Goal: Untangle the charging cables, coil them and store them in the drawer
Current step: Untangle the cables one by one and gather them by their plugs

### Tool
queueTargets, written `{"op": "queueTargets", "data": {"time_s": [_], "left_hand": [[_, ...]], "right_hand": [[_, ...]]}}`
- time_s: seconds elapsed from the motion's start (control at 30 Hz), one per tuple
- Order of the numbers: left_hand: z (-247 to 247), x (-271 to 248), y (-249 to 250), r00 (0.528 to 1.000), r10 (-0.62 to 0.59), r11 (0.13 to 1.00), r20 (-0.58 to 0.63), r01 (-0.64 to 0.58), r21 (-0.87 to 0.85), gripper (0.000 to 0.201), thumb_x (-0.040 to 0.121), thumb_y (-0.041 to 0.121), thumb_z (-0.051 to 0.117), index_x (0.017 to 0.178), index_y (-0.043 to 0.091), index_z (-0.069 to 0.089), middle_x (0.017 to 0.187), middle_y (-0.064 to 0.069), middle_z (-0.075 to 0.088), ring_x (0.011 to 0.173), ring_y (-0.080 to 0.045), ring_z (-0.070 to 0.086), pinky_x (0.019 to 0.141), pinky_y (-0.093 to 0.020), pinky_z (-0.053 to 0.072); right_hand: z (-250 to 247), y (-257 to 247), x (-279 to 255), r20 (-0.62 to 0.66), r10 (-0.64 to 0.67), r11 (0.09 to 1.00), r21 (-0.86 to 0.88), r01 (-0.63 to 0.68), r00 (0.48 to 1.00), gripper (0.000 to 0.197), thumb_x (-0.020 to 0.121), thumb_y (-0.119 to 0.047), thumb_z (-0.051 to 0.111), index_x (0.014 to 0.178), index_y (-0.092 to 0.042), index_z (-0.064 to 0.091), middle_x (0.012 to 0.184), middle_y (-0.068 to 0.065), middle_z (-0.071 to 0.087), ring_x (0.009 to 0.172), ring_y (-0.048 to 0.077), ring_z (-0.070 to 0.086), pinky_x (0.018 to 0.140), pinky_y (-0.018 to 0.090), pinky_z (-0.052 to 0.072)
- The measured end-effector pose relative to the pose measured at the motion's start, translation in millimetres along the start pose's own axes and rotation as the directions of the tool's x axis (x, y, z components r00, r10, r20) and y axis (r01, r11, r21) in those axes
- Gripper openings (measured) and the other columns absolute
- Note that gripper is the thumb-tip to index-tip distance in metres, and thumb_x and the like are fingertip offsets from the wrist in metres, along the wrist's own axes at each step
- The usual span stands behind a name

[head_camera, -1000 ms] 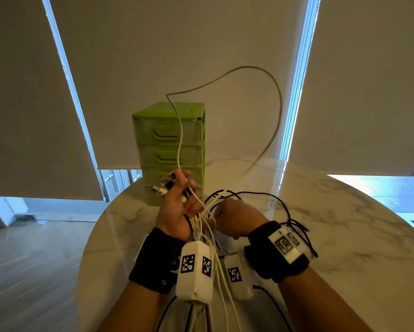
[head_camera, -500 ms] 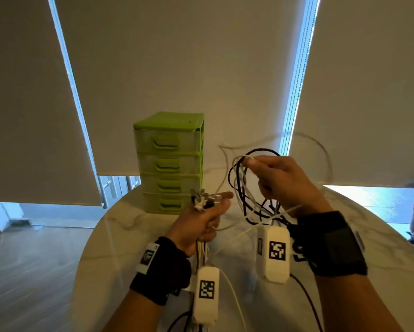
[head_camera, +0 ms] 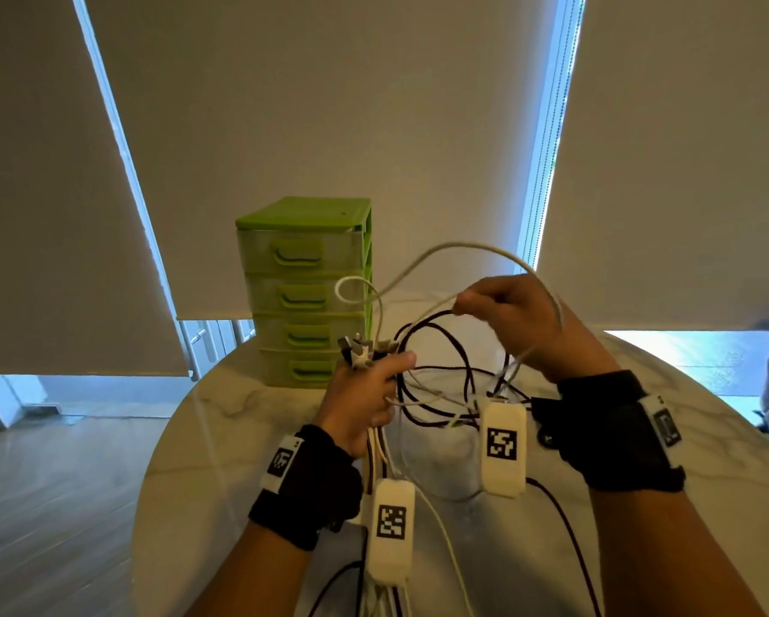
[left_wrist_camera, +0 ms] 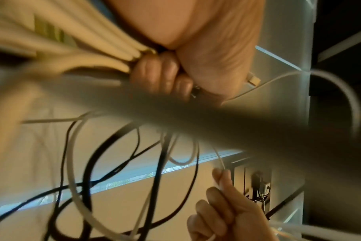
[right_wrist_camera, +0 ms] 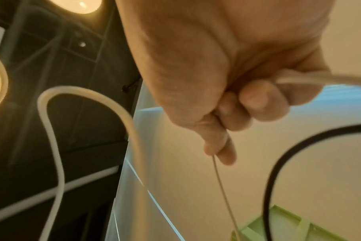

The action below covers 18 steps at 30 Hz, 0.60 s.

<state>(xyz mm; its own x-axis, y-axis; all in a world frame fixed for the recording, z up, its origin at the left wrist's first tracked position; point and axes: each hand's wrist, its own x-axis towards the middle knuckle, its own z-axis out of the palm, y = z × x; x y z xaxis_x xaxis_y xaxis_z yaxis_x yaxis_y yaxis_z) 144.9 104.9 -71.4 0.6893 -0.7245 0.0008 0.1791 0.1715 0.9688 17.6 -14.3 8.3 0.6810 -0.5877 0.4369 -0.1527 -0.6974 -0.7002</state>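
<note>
Both fists grip cables (head_camera: 436,371) above the table (head_camera: 708,443) edge — left hand (head_camera: 365,394) bundling plugs, right hand (head_camera: 516,318) pinching one white strand — tangle blurred.

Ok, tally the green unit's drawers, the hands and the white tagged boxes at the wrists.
Translucent plastic drawers with green handles: 4
Hands, both gripping charging cables: 2, left hand, right hand
White boxes with black-and-white tags: 2
Total: 8
</note>
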Motion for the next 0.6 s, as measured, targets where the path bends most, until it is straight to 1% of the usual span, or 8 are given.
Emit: {"op": "queueTargets", "data": {"time_s": [0.07, 0.13, 0.27, 0.33, 0.43, 0.47, 0.53, 0.6], "left_hand": [[-7, 1, 4, 1.000, 0.006, 1.000, 0.015, -0.006, 0.014, 0.015, 0.086, 0.014, 0.068, 0.076, 0.015, 0.057, 0.061, -0.001, 0.041, 0.038, -0.006, 0.026, 0.034, -0.017, 0.016], [-8, 0, 7, 0.999, 0.030, 0.994, -0.026, -0.027, 0.104, 0.020, 0.086, 0.013, 0.068, 0.070, 0.016, 0.056, 0.049, 0.007, 0.036, 0.035, -0.005, 0.026, 0.034, -0.017, 0.017], [-8, 0, 10, 0.987, 0.091, 0.972, -0.134, -0.059, 0.228, 0.020, 0.085, 0.011, 0.066, 0.067, 0.015, 0.058, 0.037, 0.014, 0.040, 0.035, -0.004, 0.033, 0.039, -0.021, 0.025], [-14, 2, 11, 0.977, 0.112, 0.967, -0.179, -0.065, 0.248, 0.014, 0.084, 0.011, 0.066, 0.071, 0.014, 0.061, 0.036, 0.014, 0.040, 0.040, -0.007, 0.033, 0.042, -0.023, 0.025], [-23, 3, 17, 0.963, 0.130, 0.965, -0.235, -0.069, 0.252, 0.012, 0.083, 0.010, 0.067, 0.074, 0.015, 0.062, 0.035, 0.014, 0.040, 0.042, -0.010, 0.034, 0.040, -0.021, 0.026], [-23, 2, 20, 0.959, 0.158, 0.961, -0.237, -0.093, 0.262, 0.012, 0.083, 0.009, 0.067, 0.074, 0.015, 0.062, 0.037, 0.015, 0.043, 0.040, -0.008, 0.039, 0.037, -0.020, 0.029], [-19, 2, 28, 0.948, 0.238, 0.931, -0.212, -0.160, 0.329, 0.014, 0.082, 0.007, 0.068, 0.072, 0.016, 0.065, 0.048, 0.014, 0.054, 0.041, 0.001, 0.048, 0.038, -0.014, 0.036], [-13, 1, 37, 0.939, 0.281, 0.909, -0.197, -0.195, 0.369, 0.010, 0.083, 0.009, 0.068, 0.076, 0.016, 0.068, 0.061, 0.010, 0.061, 0.053, 0.003, 0.053, 0.046, -0.014, 0.040]], "right_hand": [[-6, 5, 0, -0.102, 0.014, 0.990, 0.138, 0.000, 0.995, 0.023, 0.095, -0.026, 0.056, 0.078, -0.022, 0.070, 0.057, -0.023, 0.060, 0.056, -0.012, 0.054, 0.063, 0.026, 0.039], [-9, 8, 2, -0.203, 0.039, 0.969, 0.246, 0.012, 0.978, 0.022, 0.096, -0.022, 0.054, 0.080, -0.021, 0.069, 0.047, -0.026, 0.054, 0.047, -0.012, 0.050, 0.058, 0.021, 0.034], [-19, 3, -1, -0.390, -0.024, 0.934, 0.319, 0.160, 0.920, 0.005, 0.084, -0.022, 0.072, 0.085, -0.017, 0.074, 0.068, -0.013, 0.067, 0.062, -0.005, 0.060, 0.060, 0.010, 0.044], [-27, 6, -5, -0.386, -0.092, 0.958, 0.217, 0.187, 0.918, 0.012, 0.075, -0.022, 0.080, 0.081, -0.015, 0.073, 0.063, -0.014, 0.065, 0.058, -0.002, 0.058, 0.060, 0.009, 0.043], [-37, 20, -7, -0.193, -0.032, 0.999, -0.041, 0.025, 0.981, 0.018, 0.071, -0.020, 0.084, 0.081, -0.019, 0.070, 0.054, -0.010, 0.055, 0.049, 0.005, 0.046, 0.052, 0.017, 0.035], [-39, 26, -6, -0.236, 0.005, 0.992, -0.124, -0.035, 0.972, 0.018, 0.072, -0.019, 0.083, 0.082, -0.020, 0.069, 0.057, -0.007, 0.055, 0.051, 0.007, 0.047, 0.052, 0.019, 0.033], [-37, 38, -2, -0.474, 0.041, 0.971, -0.188, -0.146, 0.880, 0.013, 0.076, -0.022, 0.080, 0.081, -0.018, 0.069, 0.060, -0.006, 0.055, 0.055, 0.010, 0.050, 0.055, 0.020, 0.032], [-34, 44, 2, -0.608, 0.190, 0.982, 0.122, -0.145, 0.771, 0.021, 0.082, -0.035, 0.074, 0.082, -0.014, 0.069, 0.060, -0.004, 0.055, 0.055, 0.013, 0.051, 0.061, 0.022, 0.038]]}}
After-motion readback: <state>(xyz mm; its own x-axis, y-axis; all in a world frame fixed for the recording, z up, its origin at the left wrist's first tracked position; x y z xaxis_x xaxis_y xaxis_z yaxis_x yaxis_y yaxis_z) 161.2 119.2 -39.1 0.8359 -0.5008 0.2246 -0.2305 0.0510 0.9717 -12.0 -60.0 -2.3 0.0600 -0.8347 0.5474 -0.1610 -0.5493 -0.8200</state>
